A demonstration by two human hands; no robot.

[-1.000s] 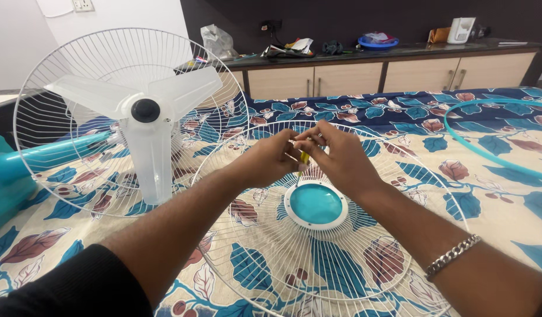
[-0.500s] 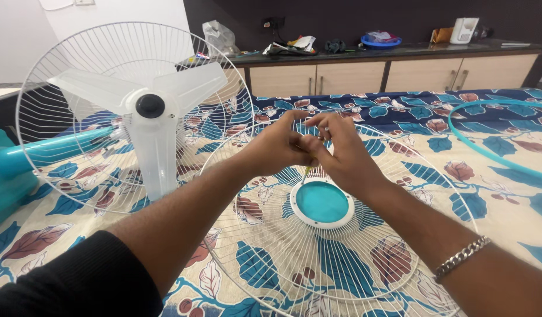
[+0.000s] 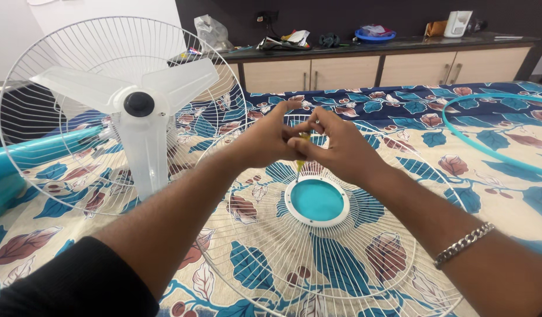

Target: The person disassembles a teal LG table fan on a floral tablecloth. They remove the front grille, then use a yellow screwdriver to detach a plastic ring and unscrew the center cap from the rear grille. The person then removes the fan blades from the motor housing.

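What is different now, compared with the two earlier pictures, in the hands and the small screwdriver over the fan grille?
Little changed. The left hand and right hand pressed closer together around the yellow-handled screwdriver, whose tip stays at the rim of the teal centre cap. The white front grille lies flat on the floral bedsheet as before, and the fan with its blades stands unchanged at the left.

A single head-worn camera looks forward and down along both forearms, close over the bed [image 3: 505,194]. The left hand [image 3: 265,141] and right hand [image 3: 335,149] sit near the picture's middle, right under the lens, above the loose fan grille [image 3: 318,264] lying on the bed's near part. Toward the bed's far edge the view reaches the cabinet counter [image 3: 400,44] along the wall. The fan [image 3: 121,111] fills the left side.
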